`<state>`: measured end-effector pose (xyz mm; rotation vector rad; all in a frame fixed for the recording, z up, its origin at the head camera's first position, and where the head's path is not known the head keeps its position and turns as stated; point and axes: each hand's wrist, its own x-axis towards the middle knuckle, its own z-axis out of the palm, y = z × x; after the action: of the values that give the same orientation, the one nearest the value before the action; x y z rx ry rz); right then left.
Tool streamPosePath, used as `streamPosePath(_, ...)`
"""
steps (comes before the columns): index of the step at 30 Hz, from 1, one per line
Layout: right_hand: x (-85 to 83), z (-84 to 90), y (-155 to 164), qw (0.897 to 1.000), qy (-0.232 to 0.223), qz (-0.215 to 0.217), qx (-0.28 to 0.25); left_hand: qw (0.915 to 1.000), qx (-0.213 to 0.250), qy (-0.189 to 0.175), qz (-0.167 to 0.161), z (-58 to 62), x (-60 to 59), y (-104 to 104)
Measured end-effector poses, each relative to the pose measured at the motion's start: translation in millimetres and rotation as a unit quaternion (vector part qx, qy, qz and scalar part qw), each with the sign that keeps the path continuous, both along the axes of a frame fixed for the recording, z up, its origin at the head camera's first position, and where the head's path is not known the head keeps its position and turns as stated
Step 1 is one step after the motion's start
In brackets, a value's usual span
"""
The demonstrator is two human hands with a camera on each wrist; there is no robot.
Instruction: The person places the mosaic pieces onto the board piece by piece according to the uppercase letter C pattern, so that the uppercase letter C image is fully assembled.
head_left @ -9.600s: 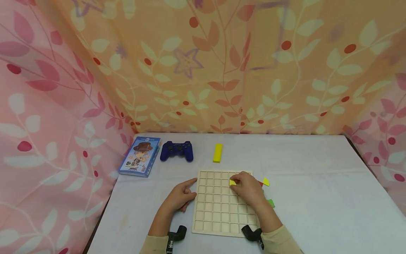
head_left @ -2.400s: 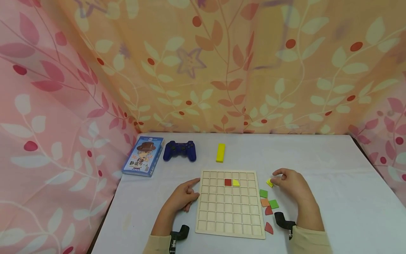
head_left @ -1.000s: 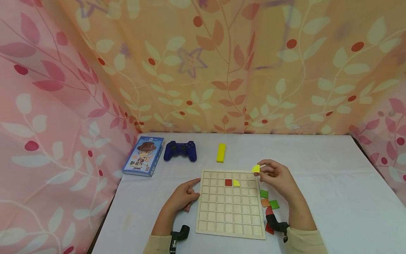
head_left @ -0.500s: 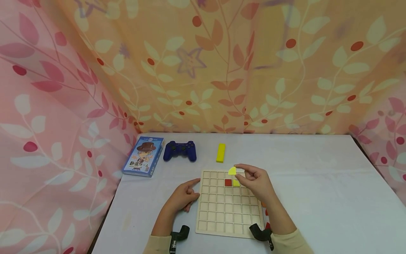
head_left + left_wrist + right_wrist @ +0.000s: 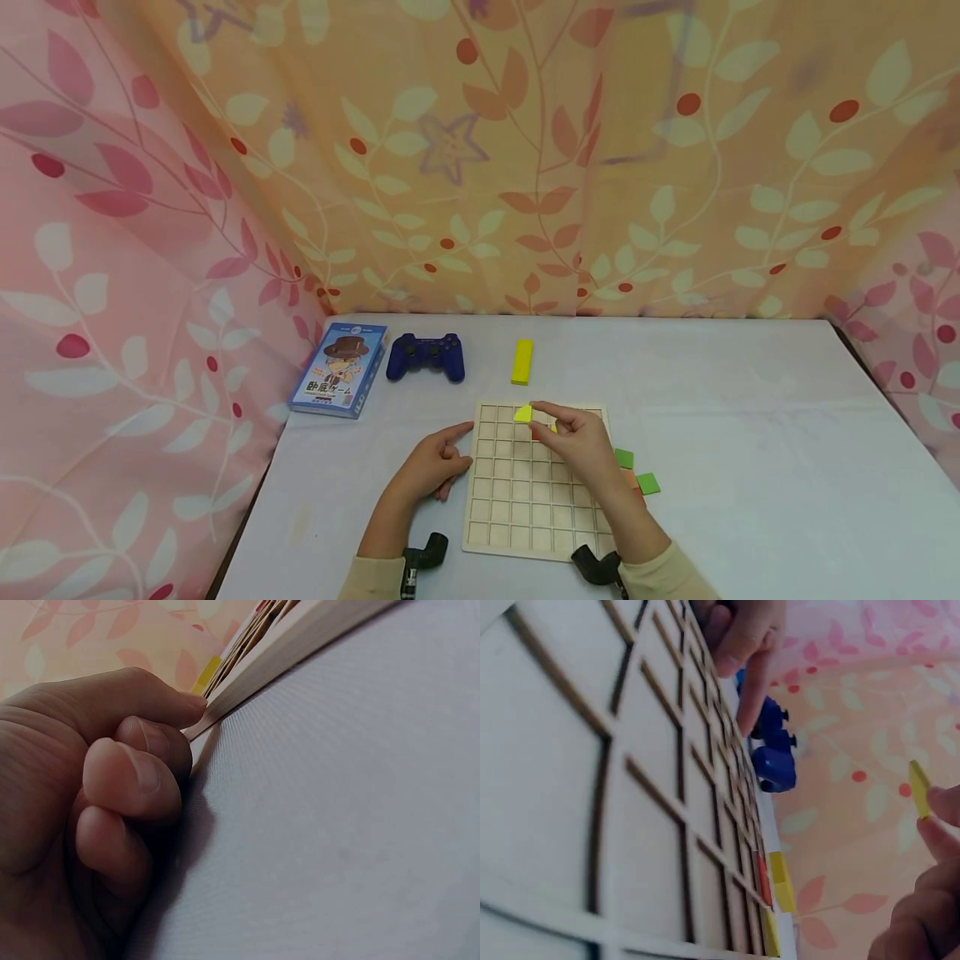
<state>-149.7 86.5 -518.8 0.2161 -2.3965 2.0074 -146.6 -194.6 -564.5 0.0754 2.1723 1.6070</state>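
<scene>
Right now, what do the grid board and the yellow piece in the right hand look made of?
Grid board: pale unfinished wood, probably laser-cut; dark edges line each cell. Yellow piece, pinched by the right hand: thin, flat, matte, evenly coloured; painted wood or plastic, unclear.

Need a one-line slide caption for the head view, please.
Right hand holds a yellow piece over the wooden grid board; left hand steadies its edge.

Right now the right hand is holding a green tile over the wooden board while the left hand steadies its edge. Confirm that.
Not quite: the tile is yellow, not green, as the head view shows. The right hand does pinch it over the wooden board, and the left hand touches the board's edge.
</scene>
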Motion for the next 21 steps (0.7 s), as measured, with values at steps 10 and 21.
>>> streamPosePath(10, 0.1, -23.0, -12.6, 0.967, 0.054, -0.048, 0.244, 1.0000, -0.003, -0.001, 0.002, 0.2, 0.5, -1.4)
streamPosePath(21, 3.4, -41.9, -22.6, 0.954, 0.049, -0.051, 0.290, 0.9999, -0.006, 0.008, -0.003, 1.0, 0.9, -0.5)
